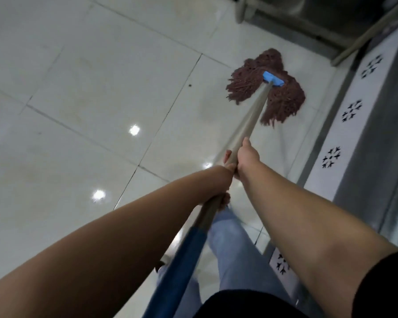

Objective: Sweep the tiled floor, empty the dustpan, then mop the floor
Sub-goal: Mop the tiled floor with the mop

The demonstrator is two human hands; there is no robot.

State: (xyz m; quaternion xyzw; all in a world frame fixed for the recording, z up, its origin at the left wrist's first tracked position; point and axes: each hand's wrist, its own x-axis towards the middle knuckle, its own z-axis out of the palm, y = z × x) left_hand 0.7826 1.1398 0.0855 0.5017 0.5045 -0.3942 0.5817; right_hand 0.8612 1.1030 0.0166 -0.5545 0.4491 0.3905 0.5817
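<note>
Glossy pale tiled floor [83, 92]; maroon string mop head [283, 102] splayed flat near the steel wall base [363, 143]. Right hand [247, 157] wraps the grey mop handle [251, 120] ahead, left hand [221, 198] behind, likely for push leverage.

My left hand [218, 193] is mostly hidden behind its own forearm; the mop handle [251, 120] runs off the bottom edge, blurred.

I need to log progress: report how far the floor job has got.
Sweeping looks finished: no broom or dustpan shows. Mopping is in hand: left hand and right hand grip the mop handle, mop head on the tiles. How much floor is left is unclear.
</note>
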